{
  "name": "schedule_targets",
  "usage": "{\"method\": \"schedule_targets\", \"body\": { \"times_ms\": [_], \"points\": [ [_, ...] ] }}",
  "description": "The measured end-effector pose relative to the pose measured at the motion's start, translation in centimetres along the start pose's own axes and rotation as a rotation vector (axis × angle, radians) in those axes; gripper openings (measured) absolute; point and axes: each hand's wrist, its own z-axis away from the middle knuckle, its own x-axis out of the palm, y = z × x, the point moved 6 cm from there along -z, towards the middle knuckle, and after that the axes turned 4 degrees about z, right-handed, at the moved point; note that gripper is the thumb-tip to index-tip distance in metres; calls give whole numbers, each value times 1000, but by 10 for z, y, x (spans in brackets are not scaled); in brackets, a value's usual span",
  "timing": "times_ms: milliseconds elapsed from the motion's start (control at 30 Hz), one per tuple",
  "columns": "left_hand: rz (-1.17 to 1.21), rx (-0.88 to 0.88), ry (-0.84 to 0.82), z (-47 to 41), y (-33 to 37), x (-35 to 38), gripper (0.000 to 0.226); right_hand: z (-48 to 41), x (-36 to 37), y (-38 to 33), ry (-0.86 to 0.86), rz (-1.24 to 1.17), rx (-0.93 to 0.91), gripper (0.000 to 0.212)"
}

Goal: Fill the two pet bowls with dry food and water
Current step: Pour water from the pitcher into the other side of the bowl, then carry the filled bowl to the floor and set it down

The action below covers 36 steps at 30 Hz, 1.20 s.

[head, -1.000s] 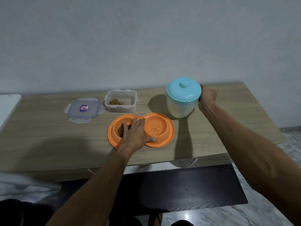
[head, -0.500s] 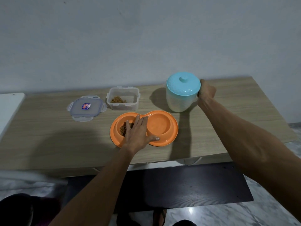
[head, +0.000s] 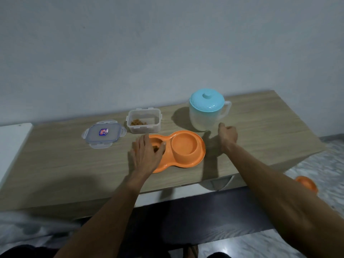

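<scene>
An orange double pet bowl (head: 200,152) lies on the wooden table (head: 55,161). Its left well holds brown dry food, mostly hidden under my left hand (head: 146,152), which rests flat over that well and the rim. The right well (head: 184,145) looks orange inside; I cannot tell if water is in it. A translucent jug with a turquoise lid (head: 206,110) stands upright behind the bowl, handle to the right. My right hand (head: 228,135) hovers just below the handle, fingers curled, holding nothing. A clear food container (head: 143,121) with a little dry food stands behind the bowl.
The container's clear lid (head: 104,135) with a blue seal lies flat to the left. A white surface (head: 11,146) adjoins the table's left end. An orange object (head: 307,185) lies on the marble floor at the right, past the table's front edge.
My right hand has let go of the jug's handle and drawn back toward me. The jug stands on the table. My left hand slid left over the food well.
</scene>
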Motion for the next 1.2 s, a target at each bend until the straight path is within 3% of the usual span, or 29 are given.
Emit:
{"method": "schedule_targets", "body": {
  "times_ms": [133,200,333,600,800,867,1000,1200],
  "points": [
    [144,-324,-45,-1,-51,-9,88,36,23,14,-104,204,-27,72],
    [141,-395,-54,-1,-64,-10,89,48,30,16,-121,269,-36,78],
    [151,-415,-111,-3,-69,-10,86,66,40,23,-126,347,1,79],
    [350,-474,-200,0,-74,-9,56,81,47,31,-112,402,8,70],
    [476,-527,-227,-4,-83,0,66,89,36,33,-84,314,20,60],
    [512,-542,-239,1,-78,0,57,93,28,38,-75,291,30,59],
    [520,-517,-251,13,-60,5,62,98,-2,51,-42,263,41,55],
    [585,-416,-303,36,8,24,46,92,-77,68,44,160,64,50]
  ]
}}
